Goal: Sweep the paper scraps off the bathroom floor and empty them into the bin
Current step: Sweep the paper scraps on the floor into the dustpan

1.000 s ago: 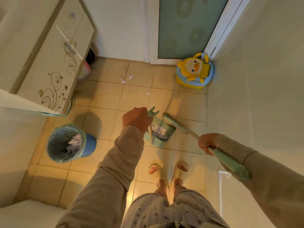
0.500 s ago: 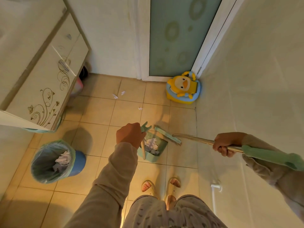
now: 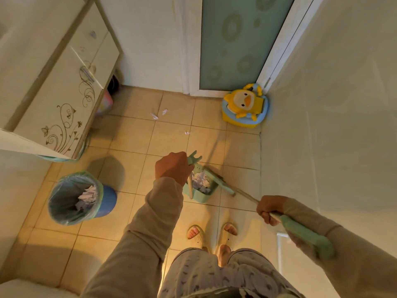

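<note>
Bin [image 3: 108, 201] left of the feet, paper inside; dustpan [image 3: 202, 197] on the floor ahead, full of swept scraps [image 3: 200, 180], not yet emptied; broom [image 3: 220, 182] at its lip; left hand [image 3: 171, 166] clamped on dustpan handle, right hand [image 3: 269, 209] clamped on broom shaft; three loose scraps [image 3: 154, 116] near the door, roughly mid-task

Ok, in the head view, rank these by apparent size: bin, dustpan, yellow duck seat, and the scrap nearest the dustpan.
1. bin, clearly largest.
2-3. yellow duck seat and dustpan: they look alike, and the left hand hides part of the dustpan, so I won't rank them.
4. scrap, smallest by far.
</note>
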